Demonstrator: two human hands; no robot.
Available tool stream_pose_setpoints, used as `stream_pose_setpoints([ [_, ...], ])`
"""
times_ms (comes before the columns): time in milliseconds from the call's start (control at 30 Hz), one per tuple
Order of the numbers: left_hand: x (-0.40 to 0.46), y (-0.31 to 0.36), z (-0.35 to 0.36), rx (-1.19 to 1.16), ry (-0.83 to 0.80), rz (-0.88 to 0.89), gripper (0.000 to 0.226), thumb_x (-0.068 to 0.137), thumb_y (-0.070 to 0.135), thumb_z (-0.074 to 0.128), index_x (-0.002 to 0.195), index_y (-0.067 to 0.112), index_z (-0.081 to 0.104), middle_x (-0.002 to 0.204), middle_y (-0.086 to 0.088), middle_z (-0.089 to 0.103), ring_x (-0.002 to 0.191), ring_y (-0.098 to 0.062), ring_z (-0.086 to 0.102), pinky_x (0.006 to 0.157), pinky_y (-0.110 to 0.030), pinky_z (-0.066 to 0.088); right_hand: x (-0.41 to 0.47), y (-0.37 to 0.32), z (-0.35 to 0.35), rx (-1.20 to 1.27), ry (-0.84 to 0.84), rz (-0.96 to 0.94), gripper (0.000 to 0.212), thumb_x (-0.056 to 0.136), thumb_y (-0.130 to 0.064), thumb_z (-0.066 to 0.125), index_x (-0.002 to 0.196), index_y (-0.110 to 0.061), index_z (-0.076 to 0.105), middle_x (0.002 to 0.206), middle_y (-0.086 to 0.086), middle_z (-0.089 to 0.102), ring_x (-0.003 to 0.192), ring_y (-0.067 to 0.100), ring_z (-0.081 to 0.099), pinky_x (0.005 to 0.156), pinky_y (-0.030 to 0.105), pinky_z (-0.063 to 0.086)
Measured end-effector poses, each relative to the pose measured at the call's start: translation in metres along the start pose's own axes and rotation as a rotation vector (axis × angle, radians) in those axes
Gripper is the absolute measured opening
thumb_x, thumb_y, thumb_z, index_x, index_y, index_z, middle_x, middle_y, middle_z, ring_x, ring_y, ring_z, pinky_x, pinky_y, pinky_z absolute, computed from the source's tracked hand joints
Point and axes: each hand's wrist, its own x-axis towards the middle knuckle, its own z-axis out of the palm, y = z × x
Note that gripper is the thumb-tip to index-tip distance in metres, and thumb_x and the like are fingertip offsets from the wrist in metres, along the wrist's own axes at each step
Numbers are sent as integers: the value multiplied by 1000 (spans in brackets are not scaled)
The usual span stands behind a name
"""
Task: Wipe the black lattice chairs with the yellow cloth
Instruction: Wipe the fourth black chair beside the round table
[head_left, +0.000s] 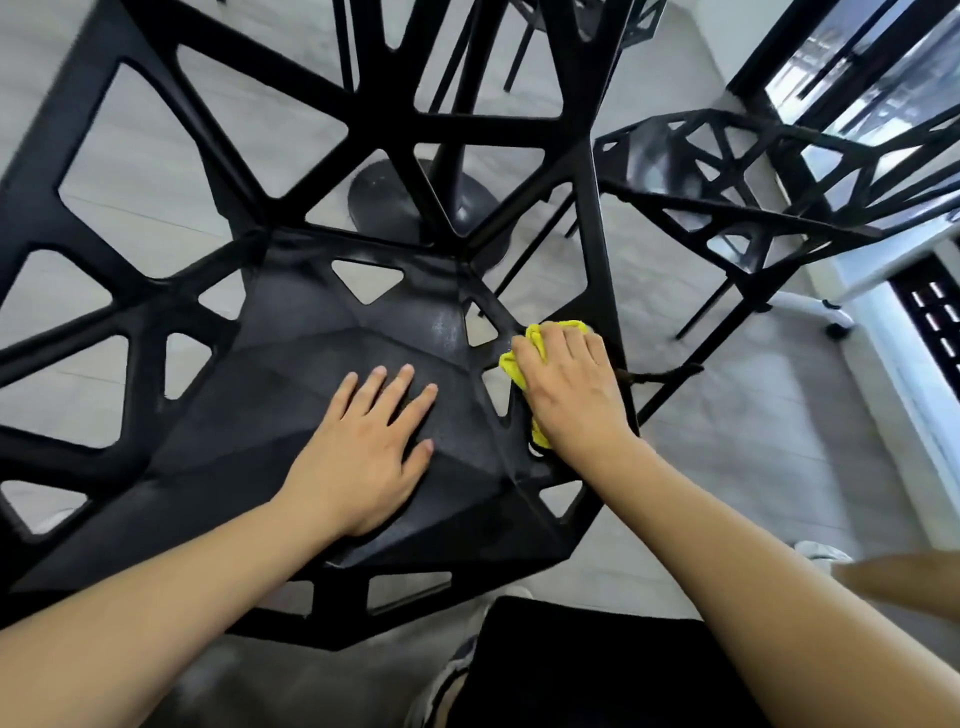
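A black lattice chair (291, 364) fills most of the view, seen from above, its seat right below me. My left hand (363, 447) lies flat on the middle of the seat, fingers spread and straight. My right hand (569, 387) presses a crumpled yellow cloth (535, 343) onto the seat's right edge, where the side lattice meets it. The cloth shows above and below the hand; most of it is hidden under the palm. A second black lattice chair (737, 176) stands to the right.
A round black pedestal base (395, 202) shows through the chair's back lattice on the pale grey floor. More black chair legs stand at the top. A window with black frames (852, 78) and a white unit on castors (883, 291) line the right side.
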Motion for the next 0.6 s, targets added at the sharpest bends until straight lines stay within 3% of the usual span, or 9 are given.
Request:
stream_pose_setpoints([
  [133,0,2,-2,-29,4,-4,70,95,56,6,160,29,12,167,-3,10,154,-27,7,124,-47,4,8,-3,14,13,139,-34,26,101,-17,37,114,-12,58,113,15,55,96,37,52,90,50,41],
  [267,-2,0,-1,-40,15,-11,69,97,57,9,159,30,15,167,-3,12,154,-27,8,125,-46,5,32,-8,24,76,285,-134,25,99,-19,48,118,-14,62,114,15,60,97,36,55,87,46,42],
  [333,2,1,-1,-45,17,-17,69,96,57,8,160,30,13,168,-2,9,154,-27,6,125,-46,4,57,-7,26,99,218,-118,28,95,-18,49,120,-14,62,115,15,60,99,36,56,85,44,41],
  [433,4,2,0,-20,7,-11,69,97,57,5,160,30,7,168,-2,3,154,-26,1,124,-46,1,85,-13,26,73,134,-130,31,97,-20,36,118,-12,58,114,16,57,98,36,53,84,44,39],
  [600,2,-1,0,-42,27,-18,66,99,57,10,159,31,10,168,-1,8,154,-25,4,125,-45,3,147,-38,29,145,60,15,34,102,-22,30,128,-13,49,125,16,49,110,37,48,95,46,35],
])
